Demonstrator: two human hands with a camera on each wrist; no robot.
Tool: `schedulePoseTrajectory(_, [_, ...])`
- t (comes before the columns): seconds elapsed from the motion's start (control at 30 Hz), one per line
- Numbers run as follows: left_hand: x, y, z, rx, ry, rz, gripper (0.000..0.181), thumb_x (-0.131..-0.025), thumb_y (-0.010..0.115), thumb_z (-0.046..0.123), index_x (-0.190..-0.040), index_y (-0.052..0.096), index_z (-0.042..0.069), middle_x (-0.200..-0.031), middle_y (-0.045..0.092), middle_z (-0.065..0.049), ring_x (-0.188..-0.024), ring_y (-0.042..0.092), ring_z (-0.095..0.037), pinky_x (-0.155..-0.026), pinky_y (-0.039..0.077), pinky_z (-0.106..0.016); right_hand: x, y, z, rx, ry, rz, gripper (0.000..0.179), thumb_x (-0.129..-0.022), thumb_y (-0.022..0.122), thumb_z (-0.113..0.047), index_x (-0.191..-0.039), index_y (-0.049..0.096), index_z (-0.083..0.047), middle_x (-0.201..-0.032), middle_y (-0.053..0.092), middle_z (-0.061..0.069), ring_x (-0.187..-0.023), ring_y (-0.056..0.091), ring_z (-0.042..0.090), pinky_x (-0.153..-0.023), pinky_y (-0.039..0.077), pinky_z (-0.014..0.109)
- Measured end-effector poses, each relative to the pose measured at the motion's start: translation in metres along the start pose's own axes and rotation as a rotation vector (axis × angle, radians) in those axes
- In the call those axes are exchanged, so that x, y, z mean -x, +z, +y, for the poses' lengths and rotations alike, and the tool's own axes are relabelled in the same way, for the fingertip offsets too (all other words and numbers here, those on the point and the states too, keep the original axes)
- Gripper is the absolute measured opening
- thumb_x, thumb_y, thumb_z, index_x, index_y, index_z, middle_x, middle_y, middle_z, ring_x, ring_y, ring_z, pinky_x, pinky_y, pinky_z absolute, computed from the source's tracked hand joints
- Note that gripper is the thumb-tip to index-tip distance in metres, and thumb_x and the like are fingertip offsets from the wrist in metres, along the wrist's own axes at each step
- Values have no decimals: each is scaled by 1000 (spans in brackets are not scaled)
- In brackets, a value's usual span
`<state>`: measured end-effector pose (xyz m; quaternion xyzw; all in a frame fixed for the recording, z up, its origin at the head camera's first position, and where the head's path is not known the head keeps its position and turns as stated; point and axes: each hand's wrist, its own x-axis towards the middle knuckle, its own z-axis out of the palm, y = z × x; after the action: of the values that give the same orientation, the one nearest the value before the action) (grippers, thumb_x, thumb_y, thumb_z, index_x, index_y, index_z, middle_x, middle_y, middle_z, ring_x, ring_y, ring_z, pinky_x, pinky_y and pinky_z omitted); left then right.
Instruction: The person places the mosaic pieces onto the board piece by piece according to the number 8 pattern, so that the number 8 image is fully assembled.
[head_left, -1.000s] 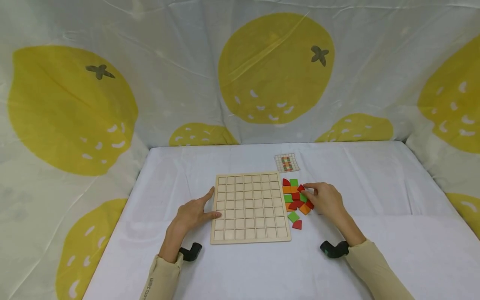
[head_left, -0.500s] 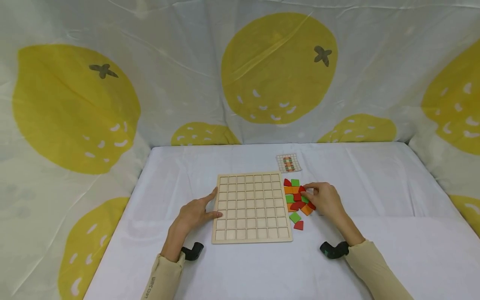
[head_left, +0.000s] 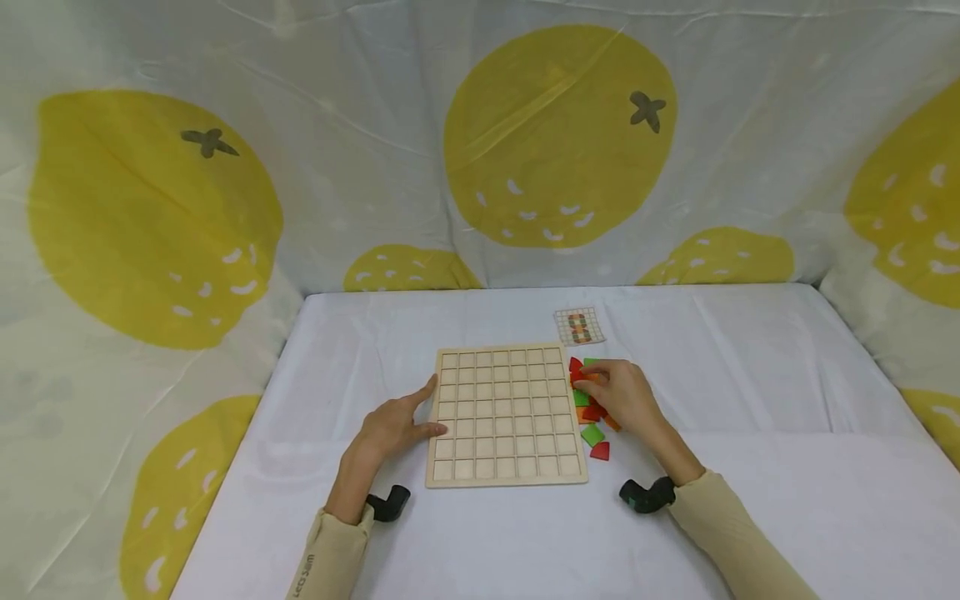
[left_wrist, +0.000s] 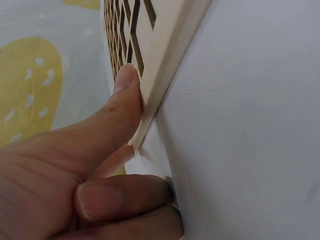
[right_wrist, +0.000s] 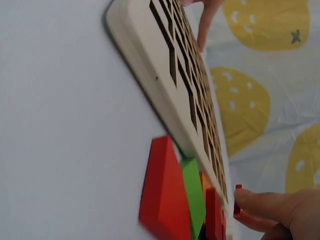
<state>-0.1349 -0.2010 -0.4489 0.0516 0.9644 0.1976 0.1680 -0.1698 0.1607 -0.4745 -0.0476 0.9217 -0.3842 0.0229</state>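
A square wooden grid board [head_left: 507,429] with bare cells lies on the white table. My left hand [head_left: 386,427] rests at its left side, thumb and index finger extended and spread along the edge; in the left wrist view the thumb [left_wrist: 125,92] presses on the rim. My right hand [head_left: 628,402] is over the pile of coloured pieces at the board's right side. Between its thumb and index finger it pinches a small red piece [right_wrist: 238,201]. Beneath lie red, green and orange pieces, partly hidden by the hand. Nearest me are a green square [head_left: 592,434] and a red quarter-circle piece [head_left: 600,452].
A small gridded card [head_left: 579,327] with a coloured pattern lies beyond the board's far right corner. Black wrist-camera mounts [head_left: 390,503] jut from both wrists near the table. A lemon-printed cloth [head_left: 555,142] hangs behind the table [head_left: 517,546].
My right hand has moved left with the red piece, from the pile's right side towards the board's right edge. The left hand stays at the board. The head view has shifted slightly.
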Motion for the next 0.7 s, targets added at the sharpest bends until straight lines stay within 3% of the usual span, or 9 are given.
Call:
schedulePoseTrajectory(0.07, [-1,1,0,5,7,1,87,-92,75,46,-163,33,21,-109,74,-21,-85,60,-21,-77,51,-44,-3,5,-8,-16,-15,-30,34,-91,82,-24,-113,77,1,-85,75,13,-63,49,16,-55,36,24])
schedulePoseTrajectory(0.13, [-1,1,0,9,16,2,87,-92,75,46,-163,33,19,-112,74,-23,-87,61,-22,-82,52,-47,-7,11,-17,-13,-40,-64,34,-91,82,-25,-113,77,1,-80,73,11,-63,47,15,-55,35,24])
schedulePoseTrajectory(0.23, [-1,1,0,18,24,4,87,-93,75,45,-163,32,17,-122,72,-25,-98,64,-26,-91,52,-53,-12,20,-28,-10,-61,-95,33,-91,81,-24,-112,77,1,-60,54,3,-57,41,14,-52,29,25])
schedulePoseTrajectory(0.37, [-1,1,0,49,22,0,87,-93,75,42,-164,30,17,-142,62,-27,-124,64,-37,-101,49,-57,-20,30,-37,14,-93,-87,31,-91,81,-22,-112,77,0,-54,41,-4,-51,37,11,-49,26,23])
schedulePoseTrajectory(0.43, [-1,1,1,61,16,-2,87,-94,75,40,-164,30,18,-150,55,-27,-132,58,-43,-104,48,-58,-25,33,-39,28,-115,-83,30,-92,80,-22,-112,78,0,-55,42,-3,-50,37,11,-48,26,23])
schedulePoseTrajectory(0.7, [0,1,0,57,0,-6,87,-94,76,39,-164,29,19,-152,52,-25,-135,56,-44,-104,48,-58,-35,43,-41,67,-187,-92,26,-94,78,-22,-112,79,-3,-57,52,0,-49,38,10,-48,29,23])
